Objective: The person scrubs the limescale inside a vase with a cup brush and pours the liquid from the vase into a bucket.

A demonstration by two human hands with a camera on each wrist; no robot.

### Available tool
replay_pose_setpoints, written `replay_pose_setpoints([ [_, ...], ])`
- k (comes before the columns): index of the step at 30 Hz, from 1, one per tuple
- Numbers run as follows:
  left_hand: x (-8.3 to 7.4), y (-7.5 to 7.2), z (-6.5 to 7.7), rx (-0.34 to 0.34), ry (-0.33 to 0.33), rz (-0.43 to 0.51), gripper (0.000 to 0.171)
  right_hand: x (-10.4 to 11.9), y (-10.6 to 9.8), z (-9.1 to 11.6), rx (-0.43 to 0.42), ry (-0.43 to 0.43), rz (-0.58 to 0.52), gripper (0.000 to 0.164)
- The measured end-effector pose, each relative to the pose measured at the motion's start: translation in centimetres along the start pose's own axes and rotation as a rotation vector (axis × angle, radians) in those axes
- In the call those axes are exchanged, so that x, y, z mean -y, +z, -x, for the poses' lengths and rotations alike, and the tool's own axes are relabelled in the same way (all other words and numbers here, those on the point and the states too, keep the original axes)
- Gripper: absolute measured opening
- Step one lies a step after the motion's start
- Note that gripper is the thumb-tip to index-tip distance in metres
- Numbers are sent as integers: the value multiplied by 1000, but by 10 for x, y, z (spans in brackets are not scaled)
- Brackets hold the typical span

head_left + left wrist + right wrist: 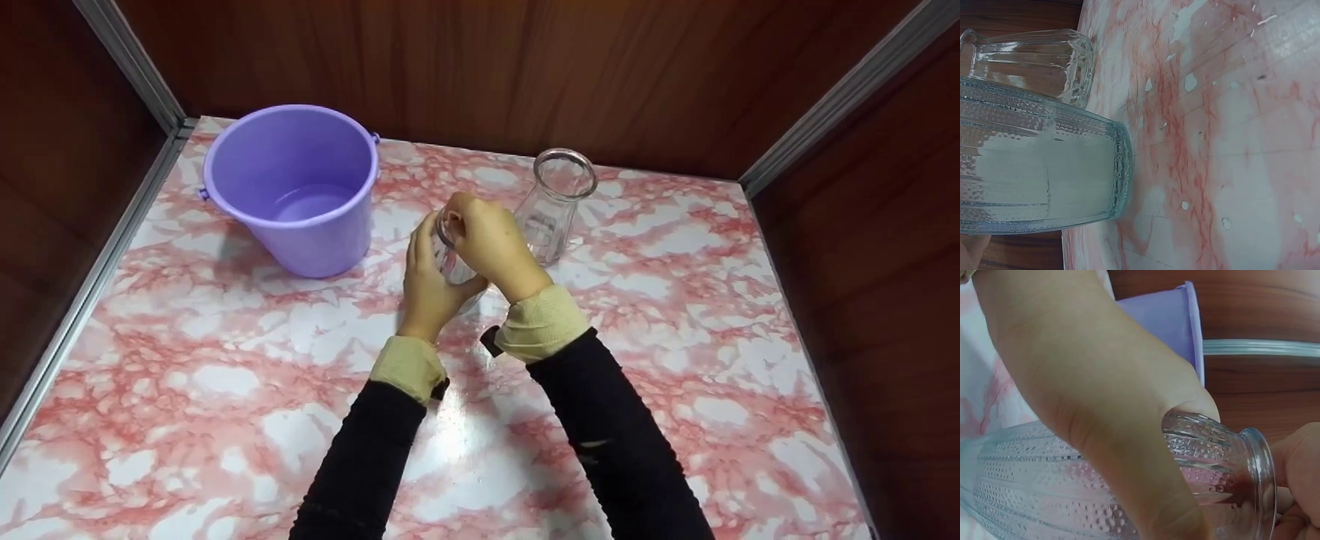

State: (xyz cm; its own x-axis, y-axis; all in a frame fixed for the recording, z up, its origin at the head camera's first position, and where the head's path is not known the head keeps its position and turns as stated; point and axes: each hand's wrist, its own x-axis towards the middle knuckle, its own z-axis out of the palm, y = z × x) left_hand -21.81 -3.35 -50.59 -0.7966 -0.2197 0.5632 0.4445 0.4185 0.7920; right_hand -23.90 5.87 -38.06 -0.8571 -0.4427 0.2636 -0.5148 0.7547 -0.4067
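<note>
Near the middle of the table, my left hand (431, 281) wraps around a textured glass carafe (1033, 163) with a flared rim. A pale, cloudy area shows in its lower part in the left wrist view. My right hand (491, 244) is at the carafe's mouth with its fingers curled beside the rim; whether they pinch the rim or something inside is hidden. In the right wrist view, the left hand (1095, 394) crosses the carafe's body, and the right hand (1303, 472) meets the rim. A second glass carafe (547, 221) stands upright just behind the right hand.
A purple bucket (319, 240) stands at the back left. The red-and-white marbled table (262, 420) carries small wet drops and a few marks in the left wrist view. Dark wooden panels (465, 75) with metal edging enclose the back and both sides.
</note>
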Motion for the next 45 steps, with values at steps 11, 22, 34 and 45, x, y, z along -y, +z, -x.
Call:
replay_pose_setpoints([
  [11,1,0,1,-1,8,-4,105,-2,5,5,-79,-86,-23,11],
  [22,2,-1,1,7,2,-3,106,0,9,8,-123,-93,4,10],
  [34,2,-1,1,-7,31,-12,106,0,8,7,-108,-99,-15,13],
  [45,2,-1,0,-7,39,-9,105,1,8,5,-105,-66,23,13],
])
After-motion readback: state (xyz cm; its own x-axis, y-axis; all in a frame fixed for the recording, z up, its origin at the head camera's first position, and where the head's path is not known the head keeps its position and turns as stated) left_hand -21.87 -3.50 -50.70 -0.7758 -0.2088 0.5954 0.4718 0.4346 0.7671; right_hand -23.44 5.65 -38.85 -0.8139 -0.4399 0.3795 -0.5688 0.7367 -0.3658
